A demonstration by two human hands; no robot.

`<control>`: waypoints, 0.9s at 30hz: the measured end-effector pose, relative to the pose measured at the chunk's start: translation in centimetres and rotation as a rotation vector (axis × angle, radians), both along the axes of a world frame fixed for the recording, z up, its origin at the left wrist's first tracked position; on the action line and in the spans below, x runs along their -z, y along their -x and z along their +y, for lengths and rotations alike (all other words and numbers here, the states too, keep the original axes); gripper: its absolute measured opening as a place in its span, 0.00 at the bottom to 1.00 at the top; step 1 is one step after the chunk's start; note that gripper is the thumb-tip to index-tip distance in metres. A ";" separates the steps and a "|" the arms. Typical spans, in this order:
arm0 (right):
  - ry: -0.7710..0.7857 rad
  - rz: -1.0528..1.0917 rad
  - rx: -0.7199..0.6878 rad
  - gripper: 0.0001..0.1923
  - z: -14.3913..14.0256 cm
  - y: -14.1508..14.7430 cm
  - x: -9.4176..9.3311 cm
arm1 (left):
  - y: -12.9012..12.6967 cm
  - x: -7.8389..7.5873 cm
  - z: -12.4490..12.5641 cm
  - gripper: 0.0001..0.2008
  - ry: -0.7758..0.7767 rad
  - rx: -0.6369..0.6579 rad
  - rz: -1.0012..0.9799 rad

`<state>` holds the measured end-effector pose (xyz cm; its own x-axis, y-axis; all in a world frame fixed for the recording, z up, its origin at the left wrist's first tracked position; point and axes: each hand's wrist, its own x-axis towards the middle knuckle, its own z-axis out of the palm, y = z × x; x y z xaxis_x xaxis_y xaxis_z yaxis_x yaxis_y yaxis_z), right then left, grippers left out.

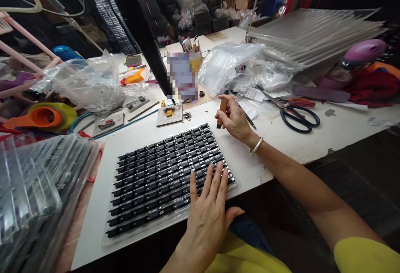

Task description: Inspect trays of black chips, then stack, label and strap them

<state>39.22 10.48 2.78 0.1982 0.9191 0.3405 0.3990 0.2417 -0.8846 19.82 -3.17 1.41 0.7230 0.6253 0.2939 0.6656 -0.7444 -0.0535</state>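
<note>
A clear plastic tray (108, 239) filled with rows of small black components (162, 169) lies on the white table in front of me. My left hand (208, 210) rests flat, fingers spread, on the tray's near right corner. My right hand (235, 119) is raised just past the tray's far right corner and holds a small brown tool with a dark tip (221, 110), pinched between thumb and fingers. A silver bangle (256, 146) circles my right wrist.
Black-handled scissors (300, 118) lie right of my right hand. Small fixtures on cards (170, 114) sit beyond the tray. Clear plastic bags (237, 66), stacked empty trays (37, 181), an orange tape dispenser (40, 116) and a dark slanted panel (146, 39) crowd the table.
</note>
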 end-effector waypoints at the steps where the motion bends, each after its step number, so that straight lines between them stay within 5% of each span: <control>1: -0.006 0.000 0.001 0.21 0.0 0.0 0.0 | -0.2 0.1 0.1 0.32 0.002 -0.001 0.006; 13: 0.002 -0.056 -0.004 0.23 -0.3 0.1 -0.1 | 1.2 -0.8 0.2 0.29 0.043 -0.001 -0.081; 16: 0.059 -0.196 0.047 0.24 -0.1 -0.3 -0.2 | 4.8 -1.2 0.6 0.26 0.038 -0.145 -0.198; 21: 0.410 -0.760 0.132 0.25 0.5 -1.3 0.1 | 14.1 -0.7 0.4 0.21 -0.014 -0.463 -0.437; 27: 0.452 -0.838 0.125 0.22 1.0 -1.9 1.2 | 21.3 0.0 -1.0 0.19 0.071 -0.773 -0.700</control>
<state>41.13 11.50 1.54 0.1570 0.9870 0.0346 0.9440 -0.1397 -0.2989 -1.46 -4.17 1.38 -0.1995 0.8769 0.4374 0.8270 -0.0887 0.5551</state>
